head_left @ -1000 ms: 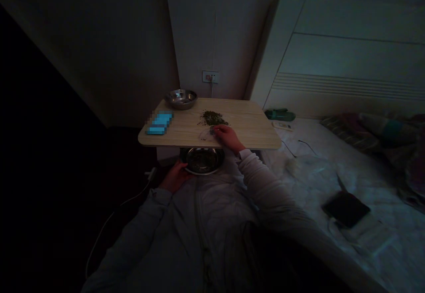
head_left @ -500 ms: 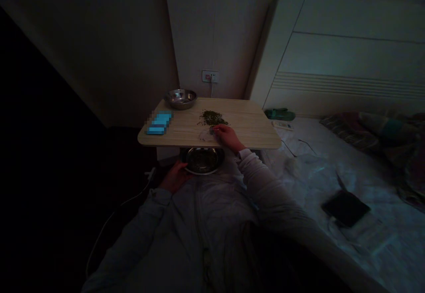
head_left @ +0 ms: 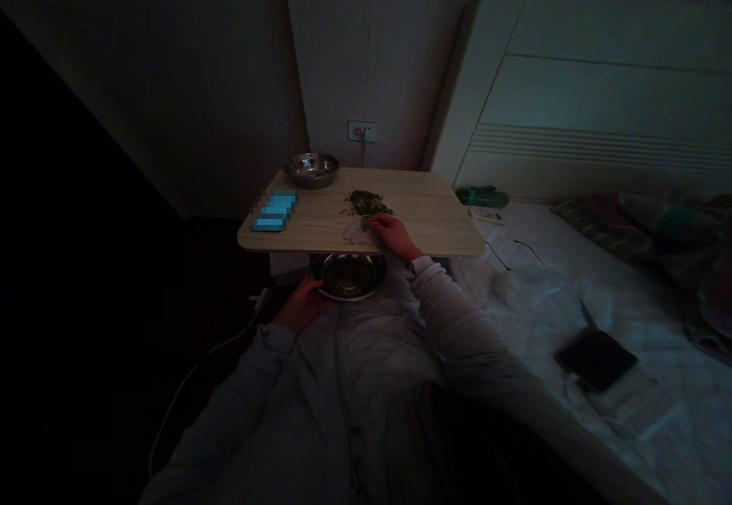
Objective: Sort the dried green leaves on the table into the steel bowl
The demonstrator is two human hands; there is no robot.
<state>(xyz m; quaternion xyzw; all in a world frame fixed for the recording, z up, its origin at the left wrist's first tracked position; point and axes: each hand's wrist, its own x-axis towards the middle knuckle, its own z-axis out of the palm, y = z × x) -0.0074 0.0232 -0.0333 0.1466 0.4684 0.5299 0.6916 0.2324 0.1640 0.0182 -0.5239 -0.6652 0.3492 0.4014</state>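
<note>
My left hand point(head_left: 305, 303) is closed on the near left rim of a metal bowl point(head_left: 350, 291), which sits low in front of my body, just under the table's front edge. Over the table, the fingers of my right hand point(head_left: 394, 235) are pinched together at the near side of a loose pile of small green-brown bits point(head_left: 367, 203). What they pinch is too small and dark to name. Beside those fingertips lies a thin, clear piece of plastic point(head_left: 355, 231) with a few specks on it.
Another metal bowl point(head_left: 312, 171) stands at the back left of the wooden table point(head_left: 438, 219), with a phone point(head_left: 275, 210) in front of it. On the bed to the right are a green bottle point(head_left: 483, 197), a remote point(head_left: 486, 217) and a black flat object point(head_left: 596, 358). A white cable point(head_left: 188, 377) hangs left.
Hardly anything differs. Both hands stay where they were, and the pile and the bowls keep their places.
</note>
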